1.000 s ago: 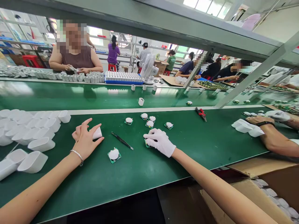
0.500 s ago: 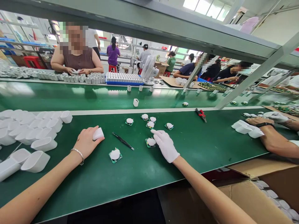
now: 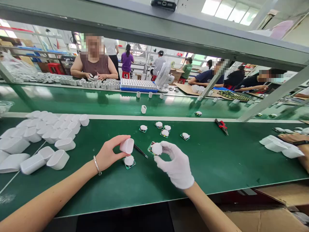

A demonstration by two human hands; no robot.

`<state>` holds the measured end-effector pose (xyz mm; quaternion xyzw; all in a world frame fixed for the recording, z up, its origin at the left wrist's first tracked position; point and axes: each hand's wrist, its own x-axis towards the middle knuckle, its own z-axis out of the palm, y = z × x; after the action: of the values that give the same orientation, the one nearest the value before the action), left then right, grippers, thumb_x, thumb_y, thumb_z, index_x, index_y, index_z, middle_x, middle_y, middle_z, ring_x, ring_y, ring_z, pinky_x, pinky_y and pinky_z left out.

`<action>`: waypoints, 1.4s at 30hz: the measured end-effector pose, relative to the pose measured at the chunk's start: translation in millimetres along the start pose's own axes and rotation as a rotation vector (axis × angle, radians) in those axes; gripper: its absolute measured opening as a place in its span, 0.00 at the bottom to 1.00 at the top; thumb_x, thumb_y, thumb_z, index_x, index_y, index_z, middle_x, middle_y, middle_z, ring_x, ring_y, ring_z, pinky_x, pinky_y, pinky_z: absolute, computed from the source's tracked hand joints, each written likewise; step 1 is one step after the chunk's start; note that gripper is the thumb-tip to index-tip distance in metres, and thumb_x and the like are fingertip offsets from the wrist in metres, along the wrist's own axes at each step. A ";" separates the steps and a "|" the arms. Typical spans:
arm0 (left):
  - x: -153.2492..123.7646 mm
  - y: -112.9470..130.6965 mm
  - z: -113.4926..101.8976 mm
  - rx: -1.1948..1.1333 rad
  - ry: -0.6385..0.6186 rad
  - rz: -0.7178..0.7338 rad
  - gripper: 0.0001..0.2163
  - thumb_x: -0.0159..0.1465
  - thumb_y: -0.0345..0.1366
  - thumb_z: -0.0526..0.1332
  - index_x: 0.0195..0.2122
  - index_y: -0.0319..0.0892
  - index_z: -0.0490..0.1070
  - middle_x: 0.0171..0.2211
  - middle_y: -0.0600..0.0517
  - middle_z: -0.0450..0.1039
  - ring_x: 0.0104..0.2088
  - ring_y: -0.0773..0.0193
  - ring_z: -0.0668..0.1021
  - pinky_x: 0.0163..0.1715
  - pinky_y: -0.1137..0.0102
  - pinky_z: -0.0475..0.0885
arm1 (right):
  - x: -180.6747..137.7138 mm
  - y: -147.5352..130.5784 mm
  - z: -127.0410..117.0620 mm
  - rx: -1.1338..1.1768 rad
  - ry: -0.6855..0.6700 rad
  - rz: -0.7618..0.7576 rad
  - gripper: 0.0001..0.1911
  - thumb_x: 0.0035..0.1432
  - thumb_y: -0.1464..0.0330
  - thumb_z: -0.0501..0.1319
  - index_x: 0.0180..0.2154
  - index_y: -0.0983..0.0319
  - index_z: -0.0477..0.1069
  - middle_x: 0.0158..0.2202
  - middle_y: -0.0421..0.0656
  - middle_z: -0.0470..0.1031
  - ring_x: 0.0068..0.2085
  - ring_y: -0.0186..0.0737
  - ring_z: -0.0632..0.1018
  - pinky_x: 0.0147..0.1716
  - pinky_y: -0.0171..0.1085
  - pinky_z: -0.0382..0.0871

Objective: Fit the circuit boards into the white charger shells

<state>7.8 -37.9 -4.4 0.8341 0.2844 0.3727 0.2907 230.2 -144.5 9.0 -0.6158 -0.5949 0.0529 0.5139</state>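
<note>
Bare apart from a bracelet, my left hand (image 3: 108,154) pinches a white plastic housing (image 3: 126,146), its open end turned to the right. My right hand (image 3: 177,164), in a white glove, is closed on a green circuit board (image 3: 152,149) with a round white part on it. The board is tilted, a short way right of the housing and apart from it. Below my left fingers another circuit board (image 3: 129,161) lies on the bench. Black tweezers (image 3: 141,151) lie between my hands, their rear end hidden behind the housing.
Many white housings (image 3: 58,162) are massed at the left. Several boards (image 3: 165,132) lie beyond my right hand. Red-handled pliers (image 3: 221,126) rest farther right, near more housings (image 3: 277,144) and a co-worker's arm. A shelf beam (image 3: 154,35) crosses overhead. A cardboard box stands below right.
My left hand has lifted the housing and brought it right, turning its opening into view. My right hand has picked up the board it was touching. The view has shifted left.
</note>
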 end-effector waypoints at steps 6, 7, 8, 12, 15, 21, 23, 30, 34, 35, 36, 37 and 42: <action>0.0 -0.2 -2.9 0.024 0.039 0.244 0.17 0.60 0.37 0.60 0.51 0.45 0.67 0.48 0.45 0.72 0.48 0.56 0.74 0.48 0.60 0.71 | 2.2 -40.8 25.4 -0.008 0.016 -0.464 0.17 0.47 0.74 0.62 0.40 0.56 0.66 0.38 0.42 0.77 0.37 0.39 0.79 0.37 0.38 0.76; 0.0 0.0 -3.0 0.026 0.048 0.262 0.17 0.60 0.37 0.60 0.52 0.45 0.67 0.48 0.45 0.72 0.48 0.57 0.74 0.47 0.61 0.72 | 4.5 -42.0 28.3 -0.023 0.023 -0.517 0.17 0.48 0.75 0.62 0.41 0.56 0.65 0.38 0.42 0.77 0.37 0.38 0.79 0.36 0.37 0.76; 0.0 0.2 -3.0 0.027 0.057 0.278 0.18 0.60 0.36 0.60 0.52 0.44 0.67 0.48 0.44 0.72 0.47 0.57 0.75 0.47 0.61 0.72 | 6.5 -42.1 30.7 -0.034 0.026 -0.555 0.19 0.49 0.75 0.61 0.43 0.55 0.64 0.37 0.42 0.77 0.37 0.38 0.79 0.35 0.36 0.76; 0.3 1.3 -2.3 0.032 0.084 0.343 0.18 0.61 0.35 0.60 0.52 0.44 0.66 0.46 0.44 0.72 0.46 0.58 0.75 0.45 0.62 0.72 | 10.2 -37.5 36.1 -0.078 -0.020 -0.604 0.22 0.52 0.77 0.58 0.48 0.54 0.61 0.34 0.41 0.76 0.34 0.36 0.78 0.32 0.34 0.76; 0.3 1.6 -1.4 0.046 0.079 0.375 0.18 0.61 0.35 0.60 0.53 0.44 0.66 0.46 0.43 0.72 0.46 0.57 0.74 0.45 0.62 0.72 | 11.4 -34.4 38.8 -0.152 -0.102 -0.621 0.14 0.55 0.73 0.56 0.45 0.55 0.65 0.33 0.43 0.75 0.34 0.38 0.77 0.32 0.36 0.75; -2.5 4.6 -0.8 -0.034 0.019 0.292 0.19 0.61 0.37 0.61 0.53 0.43 0.65 0.48 0.44 0.72 0.48 0.57 0.74 0.49 0.62 0.71 | 10.4 -39.3 40.9 -0.011 -0.209 -0.356 0.15 0.51 0.67 0.62 0.43 0.56 0.71 0.44 0.46 0.74 0.44 0.45 0.76 0.41 0.42 0.73; -4.3 6.9 -1.3 -0.096 -0.020 0.192 0.20 0.60 0.38 0.61 0.54 0.43 0.64 0.50 0.44 0.71 0.49 0.58 0.74 0.48 0.63 0.72 | 10.0 -43.6 40.1 0.267 -0.259 -0.066 0.22 0.50 0.64 0.63 0.49 0.56 0.67 0.49 0.48 0.71 0.48 0.47 0.74 0.44 0.45 0.72; -7.9 12.3 -1.9 -0.238 -0.095 0.096 0.24 0.59 0.37 0.63 0.57 0.45 0.61 0.55 0.46 0.68 0.53 0.56 0.71 0.53 0.63 0.68 | 14.2 -59.5 40.0 0.711 -0.426 0.565 0.28 0.47 0.64 0.64 0.51 0.60 0.63 0.38 0.45 0.77 0.37 0.44 0.78 0.34 0.43 0.76; -8.1 11.5 -1.3 -0.233 -0.110 0.085 0.24 0.59 0.39 0.62 0.56 0.44 0.62 0.53 0.46 0.69 0.51 0.56 0.73 0.51 0.64 0.70 | 13.4 -63.4 39.2 0.475 -0.264 0.286 0.22 0.47 0.67 0.63 0.47 0.58 0.67 0.46 0.46 0.73 0.39 0.42 0.78 0.36 0.43 0.75; -8.0 11.4 -1.4 -0.223 -0.107 0.096 0.23 0.59 0.40 0.62 0.56 0.44 0.62 0.53 0.46 0.70 0.50 0.56 0.74 0.51 0.64 0.70 | 13.4 -63.9 38.1 0.373 -0.220 0.150 0.19 0.47 0.68 0.63 0.45 0.57 0.70 0.48 0.46 0.72 0.41 0.43 0.77 0.39 0.43 0.74; -7.9 11.4 -1.6 -0.209 -0.100 0.114 0.23 0.59 0.41 0.62 0.55 0.44 0.63 0.52 0.46 0.70 0.50 0.57 0.74 0.51 0.65 0.70 | 13.8 -64.5 36.7 0.262 -0.186 0.019 0.17 0.47 0.70 0.63 0.42 0.57 0.71 0.48 0.46 0.71 0.43 0.43 0.76 0.42 0.43 0.73; -7.6 11.4 -2.0 -0.192 -0.091 0.136 0.22 0.60 0.41 0.61 0.55 0.44 0.63 0.51 0.46 0.71 0.50 0.57 0.74 0.51 0.65 0.70 | 14.4 -65.2 35.1 0.151 -0.164 -0.089 0.15 0.46 0.70 0.63 0.40 0.57 0.73 0.48 0.46 0.71 0.45 0.43 0.75 0.44 0.43 0.72; -4.6 10.6 -3.5 -0.059 -0.032 0.228 0.21 0.61 0.45 0.59 0.54 0.43 0.64 0.49 0.45 0.72 0.50 0.56 0.73 0.50 0.63 0.70 | 19.2 -67.9 29.3 -0.215 -0.117 -0.327 0.07 0.50 0.70 0.60 0.33 0.56 0.75 0.45 0.44 0.73 0.45 0.42 0.75 0.38 0.37 0.72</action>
<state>5.2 -47.2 2.8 0.8579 0.1721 0.3981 0.2754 169.9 -128.6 53.0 -0.5583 -0.7180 -0.0595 0.4115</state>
